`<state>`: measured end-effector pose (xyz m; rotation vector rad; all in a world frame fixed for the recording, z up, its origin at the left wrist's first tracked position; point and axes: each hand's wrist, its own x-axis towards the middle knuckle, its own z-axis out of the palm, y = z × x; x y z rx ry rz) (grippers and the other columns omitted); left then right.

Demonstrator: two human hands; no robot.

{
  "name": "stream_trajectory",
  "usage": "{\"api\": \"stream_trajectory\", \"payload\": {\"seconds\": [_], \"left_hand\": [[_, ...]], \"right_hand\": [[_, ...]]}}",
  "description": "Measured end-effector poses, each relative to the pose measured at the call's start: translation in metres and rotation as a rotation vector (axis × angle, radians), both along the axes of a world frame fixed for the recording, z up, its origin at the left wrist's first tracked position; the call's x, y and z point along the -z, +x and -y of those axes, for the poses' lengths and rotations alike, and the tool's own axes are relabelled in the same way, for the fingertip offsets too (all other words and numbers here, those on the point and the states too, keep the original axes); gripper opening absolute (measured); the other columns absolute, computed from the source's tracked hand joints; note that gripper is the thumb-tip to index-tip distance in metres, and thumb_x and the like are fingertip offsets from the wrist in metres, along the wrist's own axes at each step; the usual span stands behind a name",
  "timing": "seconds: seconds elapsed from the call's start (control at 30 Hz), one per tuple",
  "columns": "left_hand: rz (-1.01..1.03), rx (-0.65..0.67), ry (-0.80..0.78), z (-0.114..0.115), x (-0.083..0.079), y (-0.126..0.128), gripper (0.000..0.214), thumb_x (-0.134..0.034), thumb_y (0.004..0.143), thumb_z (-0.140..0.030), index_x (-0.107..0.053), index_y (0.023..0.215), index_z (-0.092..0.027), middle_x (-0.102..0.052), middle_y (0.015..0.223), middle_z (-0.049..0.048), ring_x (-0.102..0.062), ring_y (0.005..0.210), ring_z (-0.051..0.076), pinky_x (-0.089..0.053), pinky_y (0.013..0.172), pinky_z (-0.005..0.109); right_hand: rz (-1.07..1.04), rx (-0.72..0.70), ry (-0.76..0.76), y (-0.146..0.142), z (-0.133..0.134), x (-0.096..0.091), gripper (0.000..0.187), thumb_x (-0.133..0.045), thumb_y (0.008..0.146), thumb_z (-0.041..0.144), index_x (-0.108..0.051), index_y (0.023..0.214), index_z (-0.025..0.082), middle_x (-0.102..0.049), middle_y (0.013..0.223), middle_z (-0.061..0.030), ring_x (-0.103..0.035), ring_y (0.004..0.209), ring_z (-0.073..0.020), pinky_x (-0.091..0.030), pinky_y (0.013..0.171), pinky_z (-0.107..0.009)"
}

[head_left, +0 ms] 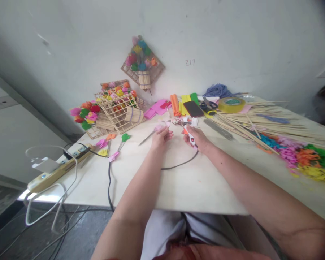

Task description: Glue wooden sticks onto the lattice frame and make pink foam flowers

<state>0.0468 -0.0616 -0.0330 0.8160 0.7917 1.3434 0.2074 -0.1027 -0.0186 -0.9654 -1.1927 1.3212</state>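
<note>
My right hand [197,137] is wrapped round a white glue gun [190,133] with an orange trigger, its nozzle aimed left. A black cord [178,165] runs from the gun across the white table [195,184]. My left hand [162,136] pinches a small pink foam piece [160,127] fixed to a thin wooden stick [147,138] that slants down to the left. The two hands sit close together, just in front of a black phone [193,108].
Stick baskets with foam flowers [116,104] stand at the back left, finished stick flowers [116,144] lie near a power strip [59,168]. Bamboo skewers [260,122], tape roll [231,104], scissors [209,107] and coloured foam scraps [303,155] fill the right.
</note>
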Motion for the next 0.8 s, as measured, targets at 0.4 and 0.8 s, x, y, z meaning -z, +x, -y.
{"api": "stream_trajectory", "payload": {"seconds": [0.4,0.8], "left_hand": [[-0.006,0.000,0.011,-0.0026,0.0028,0.0004,0.009,-0.058,0.075,-0.013,-0.058,0.084,-0.010,-0.063,0.060,0.0026,-0.058,0.049,0.008,-0.045,0.049,0.017],[-0.031,-0.002,0.014,-0.0016,0.0024,0.0006,0.013,-0.063,0.072,-0.018,-0.059,0.083,-0.011,-0.063,0.063,0.0025,-0.058,0.050,0.008,-0.045,0.050,0.018]], "right_hand": [[0.053,0.035,-0.029,-0.0035,0.0018,-0.0024,0.053,-0.057,0.065,0.066,-0.053,0.075,0.015,-0.052,0.047,0.0023,-0.040,0.030,-0.0056,-0.021,0.025,-0.017],[0.103,0.042,-0.001,-0.0044,0.0019,-0.0018,0.053,-0.056,0.065,0.067,-0.052,0.074,0.015,-0.052,0.048,0.0025,-0.040,0.030,-0.0055,-0.020,0.026,-0.018]]}}
